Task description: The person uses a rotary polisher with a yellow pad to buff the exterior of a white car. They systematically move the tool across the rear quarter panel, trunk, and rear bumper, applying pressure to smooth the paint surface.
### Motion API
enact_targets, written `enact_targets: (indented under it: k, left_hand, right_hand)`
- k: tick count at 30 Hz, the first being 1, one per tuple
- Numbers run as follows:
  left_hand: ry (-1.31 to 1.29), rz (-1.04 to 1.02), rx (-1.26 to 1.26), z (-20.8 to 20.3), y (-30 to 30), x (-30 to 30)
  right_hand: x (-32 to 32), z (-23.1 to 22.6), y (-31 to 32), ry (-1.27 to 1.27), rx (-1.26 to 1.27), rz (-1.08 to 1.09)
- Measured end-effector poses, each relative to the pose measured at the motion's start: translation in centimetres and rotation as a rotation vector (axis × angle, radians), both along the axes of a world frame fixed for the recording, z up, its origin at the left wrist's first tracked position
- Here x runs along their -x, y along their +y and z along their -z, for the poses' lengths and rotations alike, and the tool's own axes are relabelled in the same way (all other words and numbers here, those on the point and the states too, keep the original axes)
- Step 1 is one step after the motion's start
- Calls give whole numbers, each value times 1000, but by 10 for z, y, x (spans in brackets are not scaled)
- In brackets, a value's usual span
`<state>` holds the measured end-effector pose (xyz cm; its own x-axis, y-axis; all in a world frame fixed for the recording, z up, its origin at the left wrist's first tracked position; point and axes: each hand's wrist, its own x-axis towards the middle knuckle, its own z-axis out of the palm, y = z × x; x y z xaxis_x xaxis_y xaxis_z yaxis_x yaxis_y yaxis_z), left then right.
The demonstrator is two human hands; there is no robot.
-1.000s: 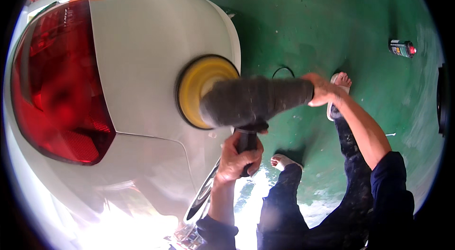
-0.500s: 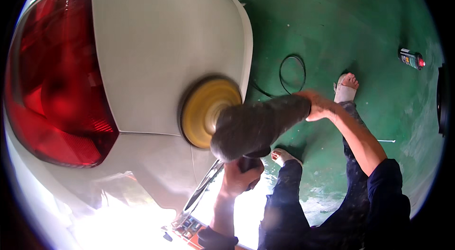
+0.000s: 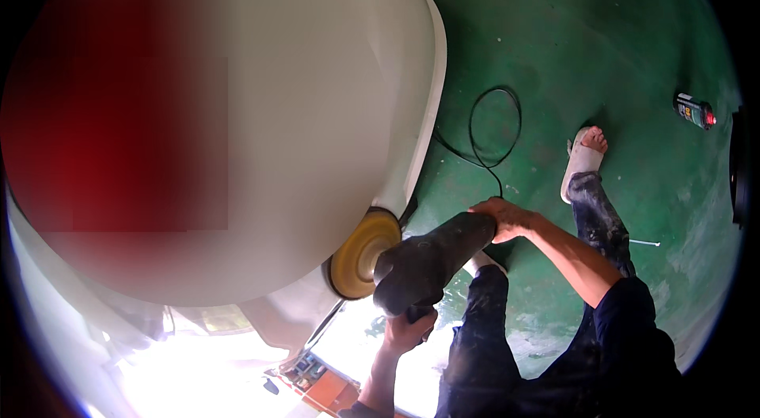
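A dark power polisher (image 3: 431,256) hangs between my hands, its round yellow pad (image 3: 364,256) against the lower side of a pale car body panel (image 3: 317,101). My left hand (image 3: 405,332) is wrapped round the side handle near the pad end. Round the rear end of the polisher's body closes my right hand (image 3: 504,218). The pad's face is turned to the panel, so the contact spot is hidden. A red tail light (image 3: 103,117) fills the left side and is heavily blurred.
A black cord (image 3: 518,121) loops over the green floor (image 3: 570,22) and runs up to the polisher. A dark bottle with a red cap (image 3: 694,111) lies at the far right. My feet and legs are below. Glare covers the bottom left, near an orange box-like thing (image 3: 326,390).
The polisher and both hands have moved down the panel, and the pad now sits lower on its edge. The car panel and tail light loom larger in view.
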<state>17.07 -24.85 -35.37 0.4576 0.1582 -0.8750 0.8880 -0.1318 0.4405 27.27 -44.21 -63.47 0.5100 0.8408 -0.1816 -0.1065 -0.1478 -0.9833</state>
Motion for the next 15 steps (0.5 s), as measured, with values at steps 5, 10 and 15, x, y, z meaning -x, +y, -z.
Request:
enact_targets:
  k: [5, 10, 15]
  left_hand:
    - [-159, 95, -12, -37, -26, -81]
    - [-49, 173, -31, -87, -59, -186]
    - [-694, 520, -264, -78, -28, -124]
  right_hand:
    - [-49, 18, -6, 53, -217, 234]
    - [-157, -58, -46, -283, -66, 192]
    - [-174, -110, -38, -250, -34, 217]
